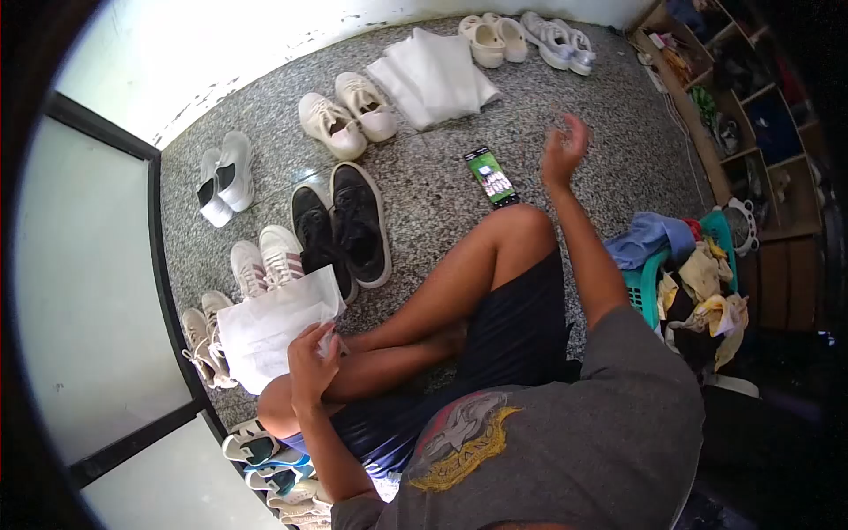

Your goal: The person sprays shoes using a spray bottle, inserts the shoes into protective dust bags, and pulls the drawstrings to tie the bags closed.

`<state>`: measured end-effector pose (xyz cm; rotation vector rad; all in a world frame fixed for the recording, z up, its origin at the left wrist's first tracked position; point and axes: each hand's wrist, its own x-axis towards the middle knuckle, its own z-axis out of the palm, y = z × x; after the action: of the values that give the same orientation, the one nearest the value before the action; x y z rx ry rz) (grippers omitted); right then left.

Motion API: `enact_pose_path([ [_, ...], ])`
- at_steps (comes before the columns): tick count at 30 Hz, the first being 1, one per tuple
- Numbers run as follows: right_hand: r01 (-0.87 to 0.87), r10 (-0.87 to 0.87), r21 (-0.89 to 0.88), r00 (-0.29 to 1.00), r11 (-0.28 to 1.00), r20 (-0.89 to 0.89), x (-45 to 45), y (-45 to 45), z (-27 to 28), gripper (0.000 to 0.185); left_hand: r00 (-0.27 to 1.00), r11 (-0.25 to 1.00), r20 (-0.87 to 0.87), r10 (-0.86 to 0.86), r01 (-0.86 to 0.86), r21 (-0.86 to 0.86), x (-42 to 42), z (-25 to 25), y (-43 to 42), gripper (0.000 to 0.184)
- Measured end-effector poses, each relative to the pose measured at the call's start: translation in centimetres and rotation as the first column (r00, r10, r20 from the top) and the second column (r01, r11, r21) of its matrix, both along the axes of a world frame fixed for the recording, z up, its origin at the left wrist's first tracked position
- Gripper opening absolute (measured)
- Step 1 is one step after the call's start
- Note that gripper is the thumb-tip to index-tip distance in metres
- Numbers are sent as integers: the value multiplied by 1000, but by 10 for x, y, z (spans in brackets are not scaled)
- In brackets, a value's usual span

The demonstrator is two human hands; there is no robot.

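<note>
My left hand (313, 360) grips the edge of a white sheet-like bag (276, 334), which hangs over my bent knee and partly covers a pair of white shoes with pinkish stripes (281, 256). Raised above the floor at the right, my right hand (565, 152) has its fingers apart and slightly curled, holding nothing. A phone with a lit screen (491, 177) lies on the speckled floor between my knee and that hand. Black shoes with white soles (360, 225) stand just beyond the white bag.
Cream sneakers (332, 126), more white bags (433, 78), clogs (484, 41) and silvery shoes (556, 42) line the wall. White shoes (233, 172) stand at left. A green basket of cloths (654, 284) and wooden shelves (707, 146) are at right.
</note>
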<state>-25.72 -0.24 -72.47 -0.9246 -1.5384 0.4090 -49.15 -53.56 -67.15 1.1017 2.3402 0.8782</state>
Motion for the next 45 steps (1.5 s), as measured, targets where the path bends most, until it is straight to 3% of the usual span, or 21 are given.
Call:
enact_pose_path([
  [2,350,-351,56,936,935,23,72,12,-62,58,999,1000,-44,12,-11,13,0,0,3,24],
  [3,355,-356,51,934,934,16,90,14,-94,58,999,1000,-53,7,-6,11,0,-2,6,24],
  [5,381,-371,35,868,924,330,105,20,-155,72,997,999,-79,-21,24,35,-2,-10,7,24],
  [7,179,-153,-18,886,984,437,111,64,-203,66,983,1000,-181,-25,27,9,-2,-23,2,23],
  [8,138,47,-347,879,928,474,98,76,-184,55,978,999,-207,-7,16,39,-3,-25,3,22],
  [9,123,253,-638,848,760,465,84,78,-162,45,974,998,-227,-2,16,60,1,-23,-1,21],
  [10,76,291,-642,847,763,445,52,85,-156,45,968,998,-249,40,-27,57,4,-16,-5,21],
  [12,-283,329,-185,890,941,315,5,114,-137,32,987,997,-146,68,-64,35,11,-7,-2,20],
  [14,-543,646,-417,747,729,156,-63,107,-92,30,985,994,-147,89,-80,69,13,-10,-6,19],
  [15,-659,753,-538,655,525,-67,-101,87,-66,35,983,992,-155,99,-85,93,14,-13,-8,19],
  [16,-673,794,-705,546,224,-269,-130,55,-18,43,985,991,-140,100,-87,98,13,-15,-9,19],
  [17,-566,775,-822,544,55,-323,-166,51,-16,62,981,990,-163,106,-90,105,11,-17,-9,19],
  [20,-486,844,-873,446,-51,-298,-240,-14,25,74,980,988,-165,109,-89,122,4,-13,-3,18],
  [24,-354,896,-928,440,114,-57,-321,-22,14,72,988,985,-90,123,-110,135,-5,-9,-7,16],
  [26,-256,907,-890,295,378,301,-351,-15,3,77,987,978,-64,147,-136,157,-6,-7,-10,16],
  [27,-246,909,-892,279,380,310,-357,-20,3,77,986,973,-50,161,-150,177,-7,-9,-11,16],
  [29,-271,760,-711,185,649,623,-365,-30,12,84,987,971,-45,155,-144,191,-14,-15,-12,16],
  [33,-228,547,-505,195,833,814,-379,-36,-6,93,985,965,9,175,-173,199,-17,-6,-8,14],
  [40,-51,650,-653,180,755,738,-341,18,2,99,984,963,14,175,-175,207,-17,-4,-11,14],
  [43,-47,541,-553,293,832,788,-326,25,-10,100,984,960,-21,175,-166,227,-16,-4,-6,15],
  [45,-45,472,-511,457,859,754,-321,22,-8,96,981,957,2,194,-190,219,-15,-2,-6,14],
])
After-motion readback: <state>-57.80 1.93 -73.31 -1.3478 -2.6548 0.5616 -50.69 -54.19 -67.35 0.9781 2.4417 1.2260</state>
